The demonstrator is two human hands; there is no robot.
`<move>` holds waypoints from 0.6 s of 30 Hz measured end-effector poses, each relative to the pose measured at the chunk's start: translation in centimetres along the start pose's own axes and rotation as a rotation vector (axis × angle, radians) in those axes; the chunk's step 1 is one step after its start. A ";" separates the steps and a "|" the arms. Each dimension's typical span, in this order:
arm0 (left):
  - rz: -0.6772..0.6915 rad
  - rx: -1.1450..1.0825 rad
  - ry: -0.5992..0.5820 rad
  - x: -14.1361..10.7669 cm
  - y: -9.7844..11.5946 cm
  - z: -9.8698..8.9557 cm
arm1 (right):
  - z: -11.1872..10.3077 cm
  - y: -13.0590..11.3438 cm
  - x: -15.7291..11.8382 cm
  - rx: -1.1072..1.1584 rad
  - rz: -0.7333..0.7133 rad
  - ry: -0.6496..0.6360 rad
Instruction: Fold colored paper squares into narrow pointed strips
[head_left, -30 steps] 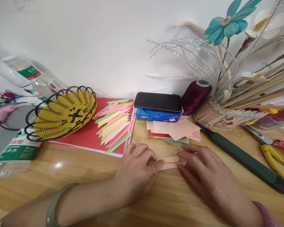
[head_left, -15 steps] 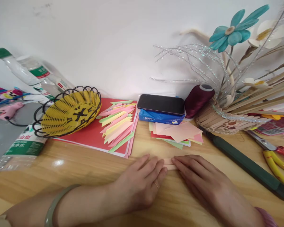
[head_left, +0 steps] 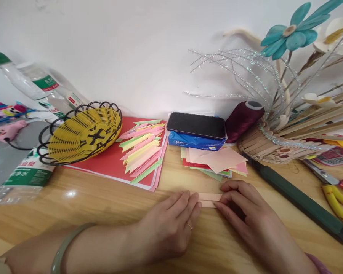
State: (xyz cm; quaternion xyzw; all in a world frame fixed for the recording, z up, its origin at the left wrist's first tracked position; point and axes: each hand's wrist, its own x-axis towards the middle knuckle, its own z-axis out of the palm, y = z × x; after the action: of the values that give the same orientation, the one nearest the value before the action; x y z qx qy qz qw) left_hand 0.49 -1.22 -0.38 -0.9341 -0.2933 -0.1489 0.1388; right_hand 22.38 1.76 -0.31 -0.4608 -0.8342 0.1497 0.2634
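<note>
Peach paper strip point(head_left: 209, 199), yellow-and-black woven basket point(head_left: 84, 133), maroon thread spool point(head_left: 242, 118), teal flower point(head_left: 295, 31)

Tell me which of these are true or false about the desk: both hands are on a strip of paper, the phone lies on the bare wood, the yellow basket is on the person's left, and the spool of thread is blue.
1. Both hands press a folded peach paper strip on the wooden table. True: the left hand and the right hand each touch one end of it.
2. The black phone lies on the bare wood. False: it rests on a blue tissue pack.
3. The yellow basket is on the person's left. True: it sits partly on a red sheet.
4. The spool of thread is blue. False: it is dark maroon.
</note>
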 end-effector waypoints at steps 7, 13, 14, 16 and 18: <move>-0.003 0.012 -0.017 0.1 0.0 -0.1 | 0.0 -0.2 0.0 0.011 0.036 -0.026; 0.013 0.024 -0.042 0.1 -0.1 -0.2 | 0.1 -0.3 0.2 -0.014 0.013 -0.001; 0.017 0.027 -0.052 0.0 -0.1 -0.3 | 0.2 -0.4 0.3 -0.022 0.009 0.003; 0.029 0.037 -0.071 0.0 -0.2 -0.3 | 0.2 -0.4 0.4 -0.039 -0.002 0.010; 0.033 0.046 -0.073 0.0 -0.3 -0.4 | 0.2 -0.5 0.4 -0.055 -0.018 0.011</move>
State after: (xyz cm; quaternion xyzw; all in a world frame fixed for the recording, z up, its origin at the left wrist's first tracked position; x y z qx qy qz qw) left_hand 0.18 -1.10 0.01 -0.9401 -0.2862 -0.1054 0.1519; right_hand 21.72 1.86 -0.13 -0.4611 -0.8406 0.1218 0.2568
